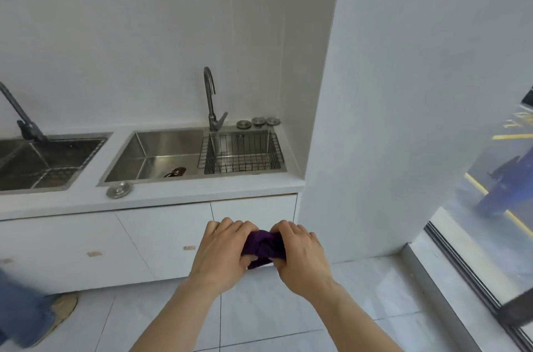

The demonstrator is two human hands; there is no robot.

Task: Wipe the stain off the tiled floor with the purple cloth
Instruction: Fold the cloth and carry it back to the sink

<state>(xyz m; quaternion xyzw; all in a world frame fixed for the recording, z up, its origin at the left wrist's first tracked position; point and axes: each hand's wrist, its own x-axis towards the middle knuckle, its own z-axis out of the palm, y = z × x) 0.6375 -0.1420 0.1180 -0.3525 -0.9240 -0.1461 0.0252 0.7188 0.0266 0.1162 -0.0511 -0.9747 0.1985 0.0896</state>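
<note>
The purple cloth (264,248) is bunched up between both my hands, held in the air in front of the white cabinet doors. My left hand (222,253) grips its left side and my right hand (302,256) grips its right side, fingers curled over it. Most of the cloth is hidden by my fingers. The pale tiled floor (360,288) lies below my hands. I can make out no stain on the tiles in this view.
A white counter (202,193) holds a steel sink (161,155) with a tap and a wire basket (242,152). A white wall column (389,121) stands at the right, a glass window (490,207) beyond it. Another person's shoe and jeans leg (43,317) are at lower left.
</note>
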